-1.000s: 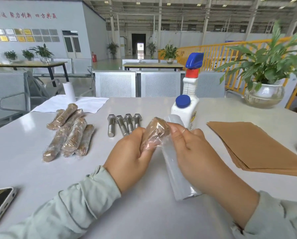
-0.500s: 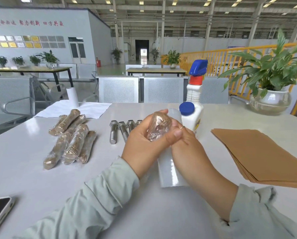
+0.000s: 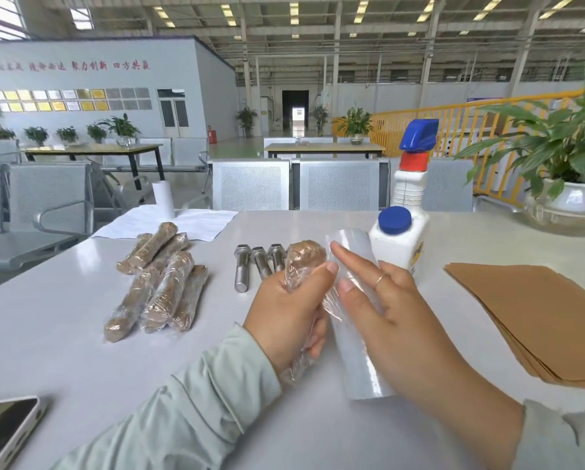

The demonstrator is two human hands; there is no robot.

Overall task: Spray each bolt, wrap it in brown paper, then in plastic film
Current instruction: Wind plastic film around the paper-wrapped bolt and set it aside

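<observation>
My left hand (image 3: 286, 313) grips a bolt wrapped in brown paper (image 3: 306, 257), with plastic film crinkled around it and trailing below my palm. My right hand (image 3: 382, 310) lies with straight fingers on the roll of plastic film (image 3: 359, 364), which lies on the white table beside the bolt. Bare steel bolts (image 3: 250, 266) lie in a row just behind my left hand. A pile of finished wrapped bolts (image 3: 162, 283) sits to the left. The white spray bottle (image 3: 408, 205) with a blue trigger stands behind the roll. A stack of brown paper sheets (image 3: 535, 313) lies at the right.
A phone (image 3: 3, 429) lies at the near left table edge. A white cloth (image 3: 196, 220) with a small white roll (image 3: 164, 198) sits at the far left. A potted plant (image 3: 566, 195) in a glass bowl stands at the far right. Metal benches stand beyond the table.
My right hand has let go of the bolt's end and now lies flat on the film roll. The wrapped bolt stays in my left hand, slightly lower and to the left.
</observation>
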